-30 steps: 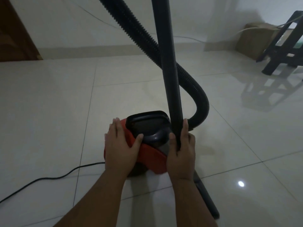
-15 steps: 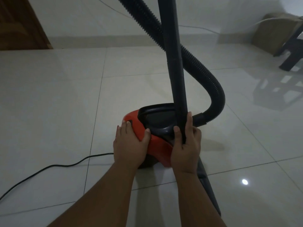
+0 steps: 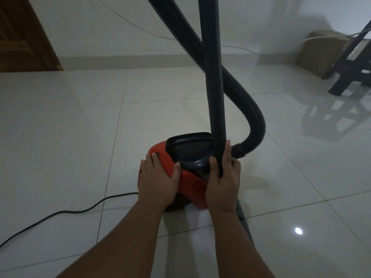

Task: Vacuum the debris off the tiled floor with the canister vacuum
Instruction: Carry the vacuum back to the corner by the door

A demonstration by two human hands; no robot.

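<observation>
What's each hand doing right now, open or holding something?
Left hand: open, resting flat on the red canister vacuum, holding nothing.
Right hand: closed round the black wand, low down beside the canister.

centre: canister vacuum (image 3: pixel 190 185) sits on tiled floor (image 3: pixel 60 137), blocks the straight path ahead
above vacuum: upright wand (image 3: pixel 213 87) and ribbed hose (image 3: pixel 252 117) cross, hose loops out on right of body
left: open tiles, power cord (image 3: pixel 66 212) runs across them from vacuum to left edge
right: open tiles near, dark frame legs (image 3: pixel 344 77) and cardboard box (image 3: pixel 321 49) far right by wall (image 3: pixel 261 21)
far left: wooden door (image 3: pixel 22 37) at wall
</observation>
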